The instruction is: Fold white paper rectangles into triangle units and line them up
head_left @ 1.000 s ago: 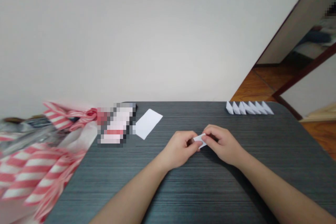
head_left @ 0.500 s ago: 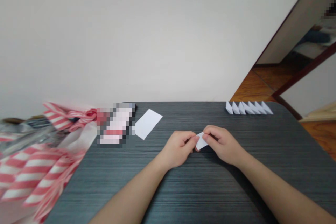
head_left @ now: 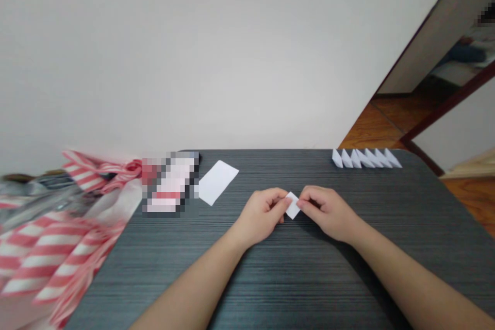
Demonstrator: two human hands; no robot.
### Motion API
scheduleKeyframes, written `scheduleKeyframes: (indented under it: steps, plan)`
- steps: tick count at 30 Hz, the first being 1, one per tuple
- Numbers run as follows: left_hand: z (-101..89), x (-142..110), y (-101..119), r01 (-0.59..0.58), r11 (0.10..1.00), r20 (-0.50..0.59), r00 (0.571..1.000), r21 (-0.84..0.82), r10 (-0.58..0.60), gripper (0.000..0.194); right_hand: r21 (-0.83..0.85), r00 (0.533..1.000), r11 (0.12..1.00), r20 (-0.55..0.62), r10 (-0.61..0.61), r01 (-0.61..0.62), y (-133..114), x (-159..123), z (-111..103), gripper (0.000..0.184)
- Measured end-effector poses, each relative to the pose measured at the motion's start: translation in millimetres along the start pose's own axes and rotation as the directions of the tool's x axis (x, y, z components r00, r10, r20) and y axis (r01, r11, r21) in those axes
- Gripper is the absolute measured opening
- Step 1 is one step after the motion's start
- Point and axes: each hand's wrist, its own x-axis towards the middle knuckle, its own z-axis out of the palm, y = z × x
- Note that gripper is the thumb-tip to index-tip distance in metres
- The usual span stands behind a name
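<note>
Between my hands, a little above the dark table [head_left: 263, 278], is a small piece of white folded paper [head_left: 293, 206] that looks like a diamond. My left hand [head_left: 265, 216] pinches its left corner between thumb and fingers. On the opposite corner, the thumb and fingertips of my right hand [head_left: 327, 211] are closed. The fingers under the paper are partly hidden. A flat sheet of white paper [head_left: 218, 182] lies on the table, left of my hands. Toward the back right stands a row of several folded white paper pieces [head_left: 365, 159].
A pixelated, phone-like object [head_left: 173, 180] lies near the table's left edge. Red-and-white striped cloth [head_left: 58, 252] is heaped beside the table on the left. A pale wall [head_left: 247, 51] rises behind it, and wooden flooring [head_left: 371, 124] shows at the right.
The folded paper has turned and now shows as a diamond. Both hands have shifted slightly, the left one upward, and they still pinch the paper.
</note>
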Motion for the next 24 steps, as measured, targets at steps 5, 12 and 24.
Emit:
scheduleKeyframes:
  steps: [5,12,24]
  plan:
    - [0.9,0.9,1.3,0.056,0.995,-0.038,0.998,-0.078,-0.06,0.029,0.035,0.993,0.995,-0.069,-0.091,0.093,2.5,-3.3,0.4,0.01]
    - [2.3,1.2,7.9,0.089,0.978,-0.046,0.994,-0.19,-0.099,0.028,0.043,0.971,0.971,0.008,-0.237,0.237,9.2,-6.8,1.2,0.019]
    - [-1.1,0.0,6.2,0.034,0.999,0.035,0.999,-0.021,-0.033,0.033,-0.006,0.965,0.967,-0.054,-0.256,0.256,5.8,-2.9,2.2,0.01]
